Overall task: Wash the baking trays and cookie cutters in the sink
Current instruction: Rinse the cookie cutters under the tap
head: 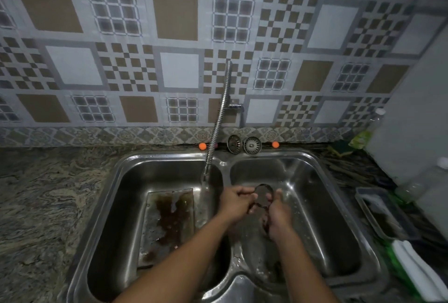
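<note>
Two hands are rubbing a round cookie cutter (264, 196) over the right basin of the sink (150, 156).
The left hand (236, 200) and right hand (279, 216) are both pinching its rim; the stained baking tray (167, 225) is lying in the left basin, likely needing scrubbing next.

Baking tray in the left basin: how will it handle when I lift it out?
The baking tray looks like thin sheet metal: probably stiff and fairly light. Wet, with brown greasy-looking residue, it is likely slippery, and may slide on the steel sink.
</note>
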### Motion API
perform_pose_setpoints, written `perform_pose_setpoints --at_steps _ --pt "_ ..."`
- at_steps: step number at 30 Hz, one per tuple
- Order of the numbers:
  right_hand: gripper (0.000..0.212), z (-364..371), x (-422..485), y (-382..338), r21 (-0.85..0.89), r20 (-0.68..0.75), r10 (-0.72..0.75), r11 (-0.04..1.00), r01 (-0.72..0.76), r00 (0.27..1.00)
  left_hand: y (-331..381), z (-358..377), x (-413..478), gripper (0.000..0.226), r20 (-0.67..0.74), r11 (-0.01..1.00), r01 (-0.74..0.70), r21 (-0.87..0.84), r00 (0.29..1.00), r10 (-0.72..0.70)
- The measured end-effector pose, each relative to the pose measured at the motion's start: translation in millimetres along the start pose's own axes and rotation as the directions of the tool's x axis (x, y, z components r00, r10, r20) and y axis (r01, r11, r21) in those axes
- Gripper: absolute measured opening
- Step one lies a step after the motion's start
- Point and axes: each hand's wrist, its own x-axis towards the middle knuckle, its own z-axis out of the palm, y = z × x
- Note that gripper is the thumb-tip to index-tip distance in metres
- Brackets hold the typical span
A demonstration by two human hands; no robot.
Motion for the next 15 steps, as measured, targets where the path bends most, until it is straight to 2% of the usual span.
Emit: perform_pose_setpoints --at_steps 1,3,5,7,9,11,12,13,15 --pt "0.044 -10.0 8.5 -4.8 -0.098 -0.046 -0.099 0.991 0.094 0.994 -2.7 8.4 4.6 0.014 -0.011 1.0 0.002 0.006 1.0 -0.002" --pt "0.03 -29.6 21.0 -11.9 -0.219 -0.022 -0.247 0.947 0.237 0.969 -9.5 21.8 12.6 0.019 -0.039 0.999 -0.015 0.038 0.999 0.017" --pt "0.023 -47.8 25.6 -19.6 -0.256 0.061 -0.306 0.915 0.311 0.95 -17.1 36.4 19.4 0.018 -0.066 0.999 -0.01 0.039 0.998 0.012" --pt "0.024 -67.3 31.9 -25.0 -0.388 0.118 -0.354 0.843 0.372 0.928 -28.6 52.9 25.9 0.015 -0.085 1.0 0.009 0.016 0.996 -0.007" --pt "0.023 -83.9 42.8 -23.6 -0.492 0.166 -0.347 0.782 0.382 0.923 -42.3 65.2 30.1 0.015 -0.078 0.999 0.046 0.002 0.996 -0.046" --pt "0.023 -94.1 51.5 -20.2 -0.473 0.197 -0.245 0.824 0.311 0.949 -59.8 72.9 37.9 0.022 -0.07 0.996 0.078 0.047 0.995 -0.075" --pt "0.03 -98.7 60.3 -15.6 -0.473 0.198 -0.19 0.84 0.264 0.962 -67.7 76.1 42.0 0.027 -0.064 0.992 0.096 0.084 0.994 -0.091" --pt "0.035 -103.0 70.0 -11.5 -0.481 0.2 -0.175 0.84 0.252 0.964 -74.9 80.0 45.8 0.029 -0.064 0.986 0.123 0.109 0.991 -0.117" --pt "0.028 -106.6 72.6 -12.6 -0.534 0.26 -0.176 0.793 0.293 0.949 -83.7 88.5 46.3 0.027 -0.07 0.982 0.159 0.106 0.986 -0.152"
